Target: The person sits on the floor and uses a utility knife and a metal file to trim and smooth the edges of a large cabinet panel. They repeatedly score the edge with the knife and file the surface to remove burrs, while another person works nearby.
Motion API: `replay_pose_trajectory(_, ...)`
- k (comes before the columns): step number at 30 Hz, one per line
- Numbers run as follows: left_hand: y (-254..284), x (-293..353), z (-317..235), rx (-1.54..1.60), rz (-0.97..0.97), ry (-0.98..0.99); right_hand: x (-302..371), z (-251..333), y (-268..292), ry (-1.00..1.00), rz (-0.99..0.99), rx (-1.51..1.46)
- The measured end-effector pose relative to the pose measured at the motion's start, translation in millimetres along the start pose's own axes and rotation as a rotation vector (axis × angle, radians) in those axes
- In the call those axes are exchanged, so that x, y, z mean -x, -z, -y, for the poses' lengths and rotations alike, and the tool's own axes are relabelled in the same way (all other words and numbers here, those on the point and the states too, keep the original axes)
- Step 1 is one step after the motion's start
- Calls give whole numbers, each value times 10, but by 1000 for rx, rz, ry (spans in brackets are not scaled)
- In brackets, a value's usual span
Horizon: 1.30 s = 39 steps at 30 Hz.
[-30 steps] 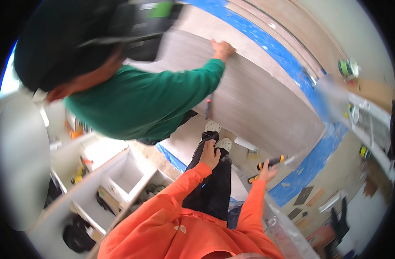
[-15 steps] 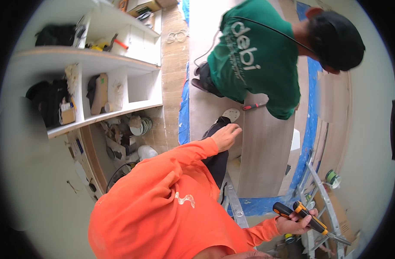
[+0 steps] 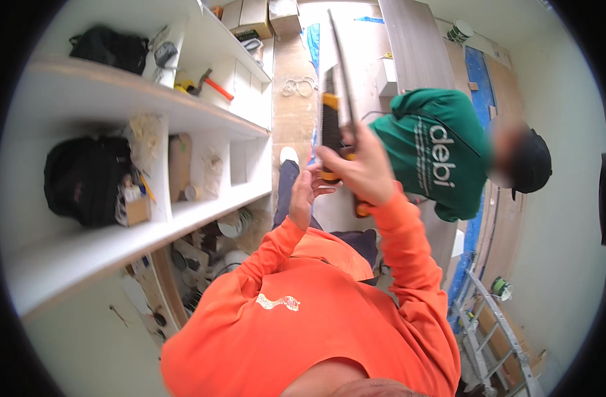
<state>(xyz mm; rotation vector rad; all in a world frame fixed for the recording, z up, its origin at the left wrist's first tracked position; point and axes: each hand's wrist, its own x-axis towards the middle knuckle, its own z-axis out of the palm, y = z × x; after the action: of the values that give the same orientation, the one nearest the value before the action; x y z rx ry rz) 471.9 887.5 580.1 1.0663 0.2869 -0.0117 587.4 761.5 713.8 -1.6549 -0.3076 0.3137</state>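
Right now, in the head view, your right hand grasps a black-and-yellow ribbed-handled tool and a long, thin, dark-bladed tool, both between twelve and one o'clock. Your left hand is at the handle's lower end; I cannot tell whether it grips. A co-worker in green bends at two o'clock.

Black backpack on white shelf, metal ladder

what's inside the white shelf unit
The white shelf unit holds, among other things, a black backpack and a red-handled tool. What lies behind the backpack is hidden.
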Motion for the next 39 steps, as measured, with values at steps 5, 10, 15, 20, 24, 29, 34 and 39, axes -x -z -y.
replay_pose_trajectory(5,957,-1133,-887,104,-270,182,-1317,-752,-1600,-215,-182,-60)
replay_pose_trajectory(10,1504,-1675,-1427,-43,-216,172,-1956,-913,-2129,-234,-205,-48)
replay_pose_trajectory(15,1787,-1940,-1658,-190,-18,213,-2236,-903,-2205,-180,-221,-84)
replay_pose_trajectory(20,1896,-2307,-1545,-352,-70,211,-2574,-1071,-2103,-386,-188,22)
replay_pose_trajectory(24,1939,-2666,-1498,-520,-195,221,-3076,-1452,-1517,-387,-295,309)
replay_pose_trajectory(29,1987,-3703,-1441,-662,-213,225,-4061,-2040,-263,-732,-232,72)
replay_pose_trajectory(34,1843,-5484,-1231,-730,-267,405,-4886,-2336,787,-936,-348,-180)
replay_pose_trajectory(39,1343,-7085,-1240,-1083,-96,315,-5497,-2457,1913,-1053,-392,87)
